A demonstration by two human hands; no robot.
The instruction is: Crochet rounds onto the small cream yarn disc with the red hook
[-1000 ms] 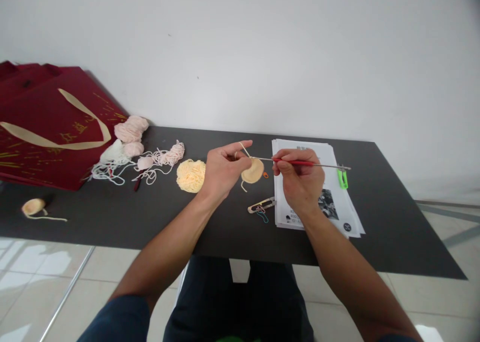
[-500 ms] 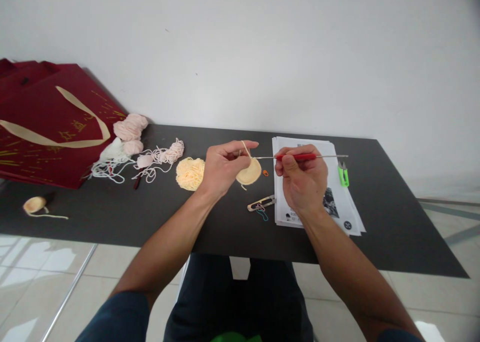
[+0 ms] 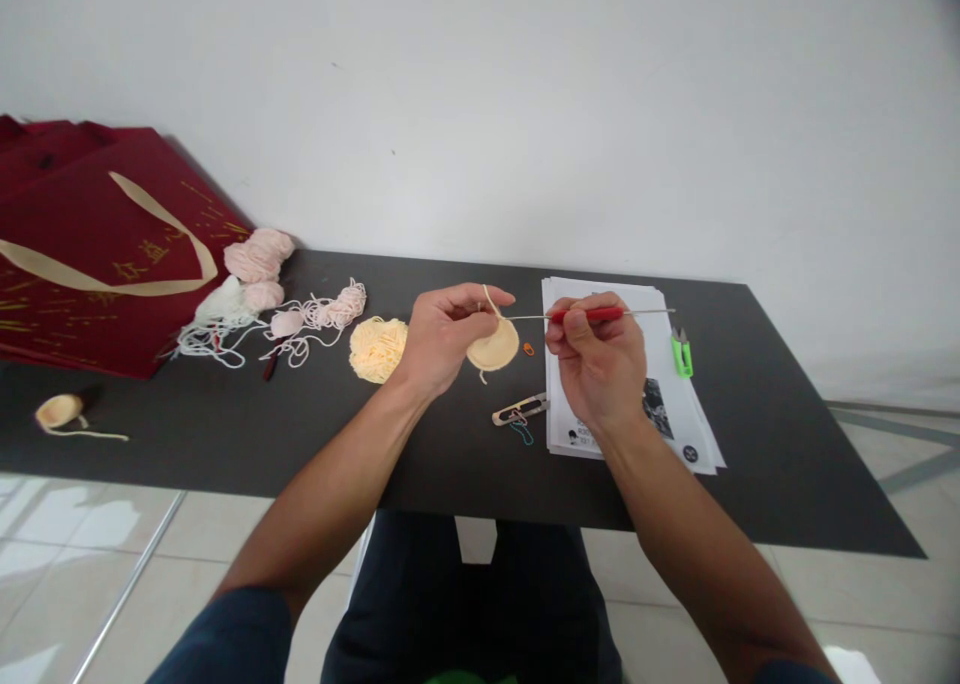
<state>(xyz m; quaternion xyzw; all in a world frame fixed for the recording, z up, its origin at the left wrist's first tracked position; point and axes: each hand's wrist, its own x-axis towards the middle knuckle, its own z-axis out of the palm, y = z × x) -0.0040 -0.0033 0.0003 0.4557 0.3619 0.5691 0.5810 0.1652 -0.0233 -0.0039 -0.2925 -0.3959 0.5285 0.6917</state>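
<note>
My left hand point(image 3: 442, 339) pinches a small round peach crochet piece point(image 3: 495, 347) above the dark table point(image 3: 787, 444), with a strand of yarn looped over its forefinger. My right hand point(image 3: 596, 364) grips a crochet hook point(image 3: 600, 314) by its red handle; the metal tip points left and meets the top edge of the piece. A loose pile of peach yarn point(image 3: 379, 348) lies just left of my left hand.
Under my right hand lies a stack of printed sheets point(image 3: 675, 404) with a green clipper point(image 3: 681, 352). A metal clipper point(image 3: 519, 410) and small stitch markers point(image 3: 530, 347) lie between my hands. Pink and white yarn point(image 3: 259, 294), a red bag point(image 3: 97, 254) and a small peach piece point(image 3: 58, 411) sit left.
The hook has slid left, so less metal shaft sticks out to the right of my right hand. My left forefinger has straightened slightly. Both hands stay at the piece.
</note>
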